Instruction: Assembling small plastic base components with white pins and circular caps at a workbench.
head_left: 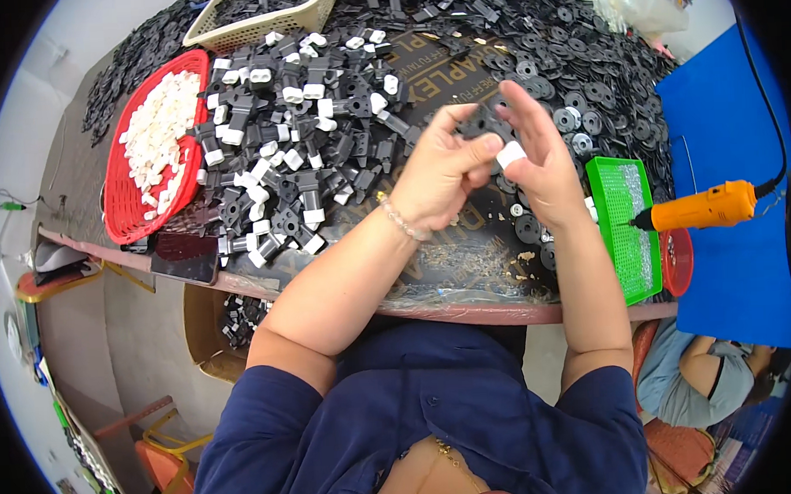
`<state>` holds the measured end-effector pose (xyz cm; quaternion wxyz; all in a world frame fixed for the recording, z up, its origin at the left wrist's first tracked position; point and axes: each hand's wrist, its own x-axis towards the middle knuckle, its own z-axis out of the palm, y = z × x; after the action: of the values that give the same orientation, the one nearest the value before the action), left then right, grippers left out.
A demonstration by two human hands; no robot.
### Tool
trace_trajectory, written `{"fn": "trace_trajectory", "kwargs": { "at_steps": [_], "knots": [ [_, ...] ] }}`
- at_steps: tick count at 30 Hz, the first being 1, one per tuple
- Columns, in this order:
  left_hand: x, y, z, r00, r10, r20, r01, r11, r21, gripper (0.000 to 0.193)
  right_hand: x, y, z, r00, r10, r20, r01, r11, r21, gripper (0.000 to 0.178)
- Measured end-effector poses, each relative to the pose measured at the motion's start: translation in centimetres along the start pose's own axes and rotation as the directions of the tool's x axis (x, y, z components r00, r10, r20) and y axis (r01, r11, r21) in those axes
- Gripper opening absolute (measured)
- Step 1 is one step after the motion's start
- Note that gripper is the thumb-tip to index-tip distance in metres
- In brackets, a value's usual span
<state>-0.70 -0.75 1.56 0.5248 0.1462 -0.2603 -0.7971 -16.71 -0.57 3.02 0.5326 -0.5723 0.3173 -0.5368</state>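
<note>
Over the bench, inward from its near edge, the left hand curls and the right hand extends its fingers beside a white cap, which hand pinches it being indeterminable; square alignment before pressing would probably seat it best.

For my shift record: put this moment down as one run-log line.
Left hand, right hand: close together; white piece: between hands; orange power tool: right, near green tray; red basket: left, holding small white pieces
</note>
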Motion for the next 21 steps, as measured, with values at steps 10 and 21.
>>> {"fn": "trace_trajectory", "kwargs": {
  "at_steps": [10,21],
  "knots": [
    [1.3,-1.8,-2.0,0.985,-0.098,-0.14,0.066,0.975,-0.212,0.046,7.7,-3.4,8.2,0.952,-0.088,0.292,0.223,0.855,-0.468,0.07],
    [1.8,-1.6,-2.9,0.96,-0.049,-0.277,-0.049,0.94,-0.336,0.03,16.3,3.1,15.6,0.786,-0.343,0.515,0.617,0.497,-0.611,0.065]
  ]
}}
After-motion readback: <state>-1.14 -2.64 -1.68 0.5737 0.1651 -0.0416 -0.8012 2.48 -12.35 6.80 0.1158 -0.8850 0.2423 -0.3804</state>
